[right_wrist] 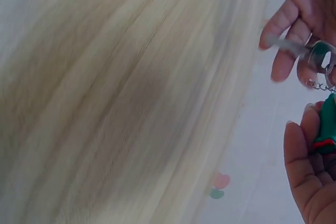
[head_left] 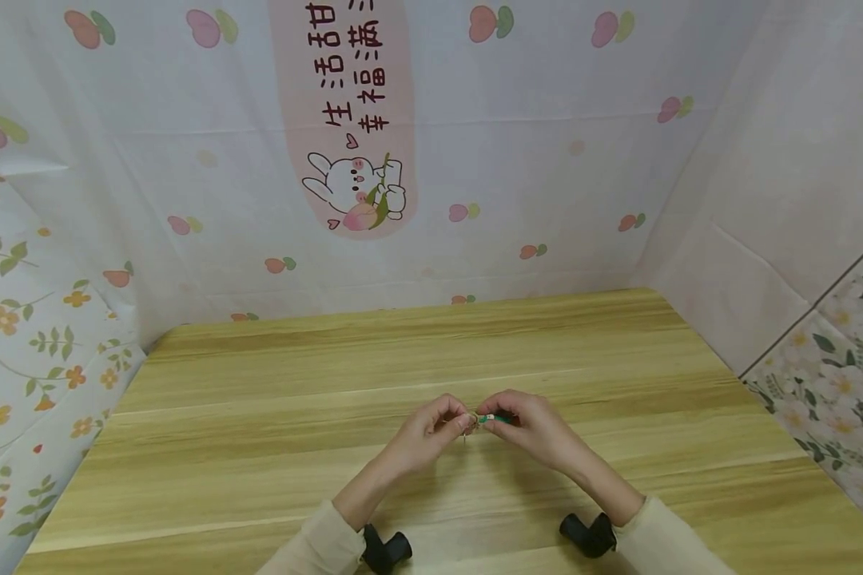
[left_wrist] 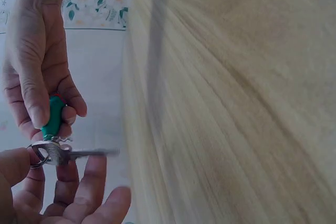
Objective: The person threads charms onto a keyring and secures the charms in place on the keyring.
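Observation:
Above the table, my left hand [head_left: 426,435] pinches a metal key ring [left_wrist: 38,157] with a key [left_wrist: 86,153] hanging on it. The key's blade points away from the ring, over the left fingers [left_wrist: 90,184]. A short silver chain [right_wrist: 317,85] joins the ring to a green keychain charm [left_wrist: 52,119] with a red end. My right hand [head_left: 535,427] grips the charm between thumb and fingers. Both hands are close together, with the ring and chain between them. In the right wrist view the charm and ring are partly cut off by the frame edge.
The wood-grain table [head_left: 295,415] extends around both hands. A patterned cloth [head_left: 518,160] hangs behind it, with flowered cloth at the left and right. Black wrist-worn mounts [head_left: 387,551] sit by each cuff, low over the table.

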Motion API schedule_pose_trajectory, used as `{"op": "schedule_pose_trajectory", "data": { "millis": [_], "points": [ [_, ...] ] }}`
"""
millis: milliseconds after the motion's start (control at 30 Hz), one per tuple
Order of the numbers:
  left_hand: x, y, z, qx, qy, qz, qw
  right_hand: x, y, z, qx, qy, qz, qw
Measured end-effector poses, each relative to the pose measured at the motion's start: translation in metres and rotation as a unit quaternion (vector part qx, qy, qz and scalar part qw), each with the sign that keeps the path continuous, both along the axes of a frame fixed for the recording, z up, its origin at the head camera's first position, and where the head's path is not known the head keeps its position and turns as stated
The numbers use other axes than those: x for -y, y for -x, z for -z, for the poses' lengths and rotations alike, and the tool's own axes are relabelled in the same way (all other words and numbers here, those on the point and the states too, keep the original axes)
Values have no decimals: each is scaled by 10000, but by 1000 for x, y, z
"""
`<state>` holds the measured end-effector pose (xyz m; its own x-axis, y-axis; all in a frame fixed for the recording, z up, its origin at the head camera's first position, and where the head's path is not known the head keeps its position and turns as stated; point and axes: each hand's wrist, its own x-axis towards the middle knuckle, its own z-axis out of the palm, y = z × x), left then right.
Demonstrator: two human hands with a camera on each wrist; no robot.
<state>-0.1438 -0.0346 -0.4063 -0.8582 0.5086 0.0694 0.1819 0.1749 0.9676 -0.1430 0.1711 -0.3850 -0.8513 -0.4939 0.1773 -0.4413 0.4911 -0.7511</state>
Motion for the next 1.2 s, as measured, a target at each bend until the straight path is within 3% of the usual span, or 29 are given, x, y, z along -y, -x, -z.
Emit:
{"op": "schedule_pose_trajectory", "data": {
  "millis": [133,333,533,667,933,1200],
  "points": [
    [2,4,1,466,-152,311,9983,0,4,1,-283,-400,-175,9986],
    [2,7,0,964,-158,256,9949,1,9,6,-619,-834,-78,9946],
    [0,17,6,481,466,-173,9976,2,17,13,-1194,-1437,-40,9824],
    [0,23,10,39,1057,-428,9935,3,21,18,-1574,-1748,-137,9719],
    [3,23,17,-380,1647,-507,9843,6,23,30,-1758,-2104,-481,9605],
    [10,16,19,-601,2196,-385,9730,12,17,35,-1694,-2273,-747,9561]
  ]
}}
